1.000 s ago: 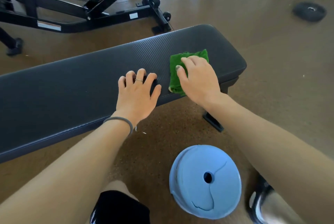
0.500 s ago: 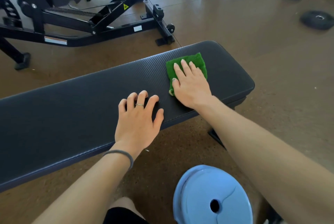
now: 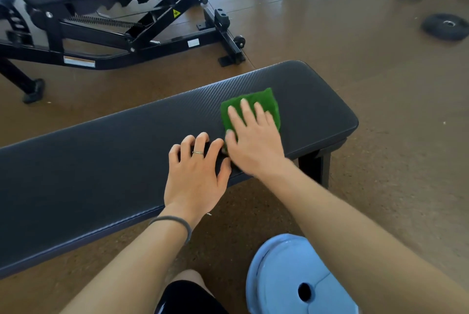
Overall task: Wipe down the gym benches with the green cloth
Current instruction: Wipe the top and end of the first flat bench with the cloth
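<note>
Since a second ago the right hand [image 3: 256, 146] has slid the cloth [image 3: 253, 108] leftward near the tabletop's [image 3: 101, 161] right end, its flat, pinching-nothing grip risking bumping the braced, spread left hand [image 3: 195, 174].

Green cloth [image 3: 264, 101] half under right hand [image 3: 253, 143]

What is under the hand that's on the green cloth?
The right hand presses flat on the green cloth, which lies on the flat bench. The part of the cloth beneath the palm is hidden.
</note>
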A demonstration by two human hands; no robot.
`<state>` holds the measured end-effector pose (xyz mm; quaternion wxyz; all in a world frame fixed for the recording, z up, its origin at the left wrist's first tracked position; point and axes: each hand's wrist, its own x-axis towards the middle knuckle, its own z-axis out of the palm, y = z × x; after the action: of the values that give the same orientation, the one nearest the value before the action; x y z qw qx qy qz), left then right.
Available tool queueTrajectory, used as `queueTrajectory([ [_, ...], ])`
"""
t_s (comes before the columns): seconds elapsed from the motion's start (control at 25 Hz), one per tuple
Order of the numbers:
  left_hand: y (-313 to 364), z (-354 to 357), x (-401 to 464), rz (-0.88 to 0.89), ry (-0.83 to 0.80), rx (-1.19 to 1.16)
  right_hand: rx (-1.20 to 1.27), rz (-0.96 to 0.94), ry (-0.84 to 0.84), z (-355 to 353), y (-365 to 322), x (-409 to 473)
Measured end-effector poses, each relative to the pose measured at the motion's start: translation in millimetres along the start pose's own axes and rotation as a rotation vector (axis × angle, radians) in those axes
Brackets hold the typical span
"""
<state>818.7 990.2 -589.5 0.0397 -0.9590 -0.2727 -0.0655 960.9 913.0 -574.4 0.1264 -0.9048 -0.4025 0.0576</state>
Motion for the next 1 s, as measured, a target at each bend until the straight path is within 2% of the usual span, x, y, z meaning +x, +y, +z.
queueTrajectory([
  [0.08,0,-1,0,0.009,0.006,-0.009,0.004,-0.086,0.019,7,-9,-31],
  [0.2,-1,-1,0,0.016,0.008,-0.022,-0.034,-0.136,0.015,-6,21,-23],
  [0.36,-2,2,0,0.001,0.003,-0.036,-0.033,0.121,0.022,-33,94,2],
  [0.44,-1,2,-1,-0.003,0.002,-0.025,-0.020,0.179,0.065,-26,76,-12],
  [0.56,-1,2,-1,0.002,0.003,-0.015,-0.011,0.033,0.072,-4,26,-59],
  [0.68,-2,2,-1,0.007,0.007,-0.027,-0.076,-0.076,0.033,-14,58,-60],
  [0.8,-3,2,1,-0.004,0.006,-0.034,-0.058,0.165,0.059,-36,117,-18],
  [0.88,-2,3,1,-0.009,0.001,-0.026,-0.027,0.287,0.106,-29,105,-15],
  [1.0,-1,2,-1,0.000,0.003,-0.020,-0.015,0.139,0.127,-6,43,-54],
])
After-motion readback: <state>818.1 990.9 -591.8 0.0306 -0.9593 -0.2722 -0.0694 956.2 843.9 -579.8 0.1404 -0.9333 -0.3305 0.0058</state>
